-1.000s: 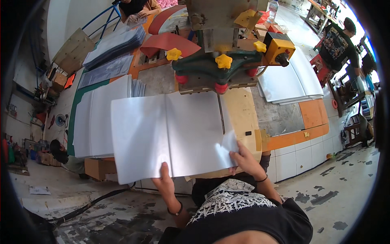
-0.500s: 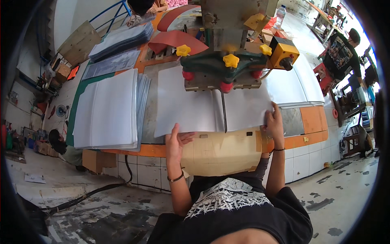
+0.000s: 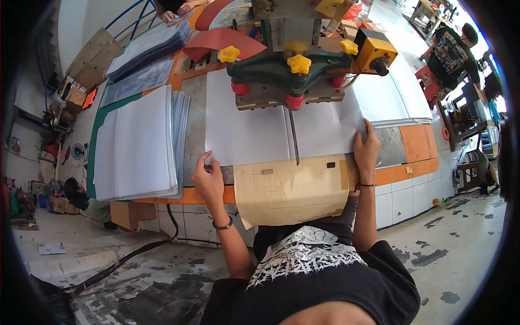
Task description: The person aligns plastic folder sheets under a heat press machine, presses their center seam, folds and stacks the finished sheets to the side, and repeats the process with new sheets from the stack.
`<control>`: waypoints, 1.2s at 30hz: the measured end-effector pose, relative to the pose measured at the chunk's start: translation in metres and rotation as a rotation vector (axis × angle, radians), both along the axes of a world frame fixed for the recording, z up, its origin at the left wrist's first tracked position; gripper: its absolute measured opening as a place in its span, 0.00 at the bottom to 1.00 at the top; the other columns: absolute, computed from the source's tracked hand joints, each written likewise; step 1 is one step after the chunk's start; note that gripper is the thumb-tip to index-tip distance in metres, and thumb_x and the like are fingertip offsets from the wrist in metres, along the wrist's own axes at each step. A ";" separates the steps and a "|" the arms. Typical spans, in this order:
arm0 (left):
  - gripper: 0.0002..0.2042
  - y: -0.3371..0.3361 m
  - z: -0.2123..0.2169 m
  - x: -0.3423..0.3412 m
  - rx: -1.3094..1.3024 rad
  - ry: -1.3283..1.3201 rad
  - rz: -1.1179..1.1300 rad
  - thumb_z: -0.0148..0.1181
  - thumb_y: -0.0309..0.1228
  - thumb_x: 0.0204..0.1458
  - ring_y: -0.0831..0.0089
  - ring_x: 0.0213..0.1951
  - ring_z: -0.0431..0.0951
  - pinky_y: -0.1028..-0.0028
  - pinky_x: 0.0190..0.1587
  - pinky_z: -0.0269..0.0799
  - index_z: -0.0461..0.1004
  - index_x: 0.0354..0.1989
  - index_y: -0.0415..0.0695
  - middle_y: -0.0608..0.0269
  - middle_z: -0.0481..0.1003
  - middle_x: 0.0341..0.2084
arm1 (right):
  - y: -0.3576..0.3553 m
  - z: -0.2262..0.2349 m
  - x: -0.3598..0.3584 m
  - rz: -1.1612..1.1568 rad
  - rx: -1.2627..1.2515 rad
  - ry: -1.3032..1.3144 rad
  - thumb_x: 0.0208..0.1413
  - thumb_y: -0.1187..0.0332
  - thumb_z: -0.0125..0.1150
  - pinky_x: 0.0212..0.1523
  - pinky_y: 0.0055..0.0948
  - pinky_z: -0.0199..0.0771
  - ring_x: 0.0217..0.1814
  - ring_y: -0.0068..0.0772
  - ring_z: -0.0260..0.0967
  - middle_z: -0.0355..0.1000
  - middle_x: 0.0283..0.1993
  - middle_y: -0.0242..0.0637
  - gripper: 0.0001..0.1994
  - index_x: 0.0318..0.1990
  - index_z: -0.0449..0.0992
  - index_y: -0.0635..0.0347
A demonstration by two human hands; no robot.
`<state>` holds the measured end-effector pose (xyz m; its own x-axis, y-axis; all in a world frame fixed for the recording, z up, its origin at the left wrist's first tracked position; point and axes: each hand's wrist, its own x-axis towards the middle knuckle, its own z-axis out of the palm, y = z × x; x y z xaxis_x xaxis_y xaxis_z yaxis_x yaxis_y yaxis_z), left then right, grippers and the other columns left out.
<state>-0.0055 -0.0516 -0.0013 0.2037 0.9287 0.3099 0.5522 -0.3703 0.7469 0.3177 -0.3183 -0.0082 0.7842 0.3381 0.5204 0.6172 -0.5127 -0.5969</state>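
Left grip (image 3: 209,177) is resting loosely spread, closure of the right grip (image 3: 366,149) being indeterminate; between them, the creased white sheet (image 3: 246,132) is lying partly under the press head (image 3: 292,81), where uneven pushing could be skewing it.

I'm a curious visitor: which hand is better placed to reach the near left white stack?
Probably the left hand: it is nearer that stack, by the left corner of the open sheet; the right hand is at the sheet's right edge.

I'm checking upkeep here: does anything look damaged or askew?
Yes: irregular dark patches mar the pale floor, whose surface looks worn. Left of the left hand, the white sheet stack is uneven, its right edges fanned instead of flush.
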 end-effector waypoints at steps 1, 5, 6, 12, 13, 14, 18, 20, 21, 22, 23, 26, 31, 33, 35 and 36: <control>0.10 -0.001 -0.001 -0.003 -0.018 -0.013 -0.006 0.59 0.25 0.55 0.71 0.20 0.69 0.67 0.27 0.66 0.82 0.44 0.41 0.61 0.72 0.17 | 0.002 0.012 -0.006 -0.017 0.073 0.144 0.58 0.77 0.56 0.50 0.45 0.74 0.45 0.58 0.77 0.78 0.42 0.57 0.21 0.60 0.71 0.67; 0.11 0.000 -0.004 -0.008 -0.007 -0.040 -0.048 0.55 0.22 0.53 0.71 0.18 0.67 0.67 0.27 0.65 0.82 0.42 0.41 0.60 0.71 0.17 | -0.001 0.006 0.001 -0.058 0.069 0.219 0.56 0.77 0.57 0.54 0.48 0.71 0.49 0.58 0.76 0.78 0.44 0.59 0.20 0.57 0.71 0.65; 0.11 0.000 -0.005 -0.008 0.015 -0.065 -0.069 0.54 0.22 0.52 0.71 0.18 0.66 0.67 0.26 0.64 0.82 0.41 0.41 0.60 0.71 0.17 | -0.005 0.002 0.002 -0.056 0.068 0.216 0.56 0.77 0.57 0.54 0.48 0.71 0.49 0.58 0.76 0.78 0.44 0.59 0.20 0.57 0.71 0.65; 0.12 -0.001 -0.003 -0.014 0.017 -0.067 -0.177 0.52 0.19 0.49 0.73 0.17 0.64 0.68 0.25 0.61 0.81 0.37 0.38 0.58 0.73 0.20 | -0.009 -0.008 0.007 -0.132 0.072 0.199 0.56 0.72 0.57 0.63 0.45 0.59 0.52 0.51 0.76 0.79 0.45 0.56 0.18 0.55 0.72 0.61; 0.12 -0.004 0.000 -0.016 -0.023 -0.057 -0.207 0.51 0.19 0.49 0.74 0.17 0.64 0.68 0.24 0.60 0.81 0.37 0.38 0.58 0.74 0.20 | -0.009 -0.010 0.008 -0.145 0.084 0.181 0.56 0.71 0.57 0.64 0.44 0.57 0.52 0.50 0.76 0.79 0.45 0.54 0.18 0.55 0.71 0.60; 0.12 -0.007 0.002 -0.017 -0.022 -0.058 -0.208 0.51 0.19 0.49 0.74 0.17 0.64 0.68 0.24 0.60 0.81 0.37 0.38 0.58 0.74 0.20 | -0.011 -0.011 0.009 -0.159 0.096 0.162 0.56 0.70 0.57 0.64 0.43 0.55 0.52 0.49 0.76 0.79 0.45 0.52 0.18 0.55 0.71 0.60; 0.09 -0.010 0.000 -0.020 0.008 -0.105 -0.191 0.55 0.21 0.52 0.75 0.18 0.66 0.71 0.25 0.62 0.81 0.37 0.37 0.60 0.75 0.21 | -0.019 -0.012 0.004 -0.152 0.137 0.236 0.56 0.70 0.59 0.64 0.45 0.56 0.52 0.49 0.76 0.79 0.44 0.51 0.18 0.55 0.72 0.60; 0.07 -0.013 0.005 -0.020 0.028 -0.113 -0.188 0.57 0.23 0.54 0.75 0.19 0.67 0.71 0.25 0.63 0.81 0.38 0.37 0.60 0.75 0.21 | -0.029 -0.013 -0.004 -0.120 0.048 0.109 0.56 0.71 0.60 0.62 0.46 0.60 0.52 0.50 0.76 0.79 0.43 0.51 0.17 0.53 0.73 0.62; 0.07 -0.014 0.007 -0.018 0.013 -0.066 -0.153 0.59 0.25 0.56 0.75 0.19 0.68 0.72 0.26 0.65 0.81 0.39 0.37 0.60 0.76 0.23 | -0.030 -0.013 -0.004 -0.115 0.050 0.109 0.56 0.71 0.60 0.62 0.46 0.60 0.52 0.50 0.76 0.79 0.43 0.51 0.17 0.53 0.73 0.62; 0.07 -0.016 0.011 -0.017 -0.002 -0.019 -0.120 0.61 0.27 0.58 0.74 0.20 0.69 0.72 0.27 0.66 0.81 0.40 0.38 0.60 0.77 0.24 | -0.032 -0.007 -0.008 -0.094 0.100 0.169 0.56 0.72 0.60 0.61 0.46 0.62 0.52 0.50 0.75 0.79 0.44 0.52 0.16 0.53 0.73 0.63; 0.07 -0.016 0.009 -0.017 -0.001 -0.017 -0.116 0.61 0.27 0.58 0.74 0.20 0.69 0.72 0.27 0.66 0.81 0.40 0.38 0.60 0.77 0.24 | -0.032 -0.004 -0.011 -0.072 0.150 0.230 0.57 0.73 0.60 0.60 0.46 0.64 0.53 0.50 0.75 0.79 0.45 0.52 0.15 0.52 0.74 0.64; 0.09 -0.013 -0.001 -0.012 0.068 -0.092 -0.099 0.63 0.33 0.60 0.75 0.21 0.67 0.71 0.27 0.65 0.81 0.42 0.40 0.63 0.72 0.19 | -0.030 -0.004 -0.010 -0.113 0.082 0.163 0.58 0.73 0.61 0.57 0.45 0.68 0.53 0.51 0.75 0.78 0.47 0.52 0.15 0.52 0.73 0.65; 0.08 -0.017 -0.009 -0.014 0.151 -0.067 -0.110 0.63 0.31 0.59 0.72 0.21 0.71 0.69 0.28 0.68 0.81 0.41 0.40 0.60 0.76 0.24 | -0.032 -0.009 -0.008 -0.099 0.051 0.198 0.58 0.72 0.61 0.60 0.46 0.63 0.56 0.50 0.73 0.77 0.50 0.51 0.16 0.54 0.73 0.62; 0.07 -0.016 -0.008 -0.012 0.153 -0.077 -0.119 0.63 0.30 0.59 0.72 0.21 0.71 0.69 0.28 0.68 0.81 0.40 0.40 0.60 0.77 0.25 | -0.033 -0.009 -0.010 -0.112 -0.023 0.156 0.58 0.72 0.61 0.61 0.46 0.62 0.57 0.49 0.73 0.77 0.50 0.50 0.17 0.55 0.73 0.61; 0.07 -0.015 -0.008 -0.014 0.156 -0.088 -0.131 0.63 0.30 0.59 0.72 0.21 0.71 0.69 0.28 0.68 0.81 0.40 0.40 0.60 0.77 0.26 | -0.031 -0.007 -0.009 -0.122 -0.086 0.129 0.58 0.70 0.60 0.63 0.46 0.58 0.59 0.48 0.71 0.76 0.52 0.49 0.17 0.56 0.73 0.59; 0.08 -0.014 -0.010 -0.017 0.165 -0.052 -0.141 0.63 0.29 0.59 0.72 0.21 0.71 0.69 0.28 0.68 0.80 0.44 0.40 0.61 0.77 0.26 | -0.032 -0.007 -0.010 -0.123 -0.086 0.129 0.58 0.70 0.60 0.63 0.46 0.58 0.59 0.48 0.71 0.76 0.52 0.49 0.17 0.56 0.73 0.59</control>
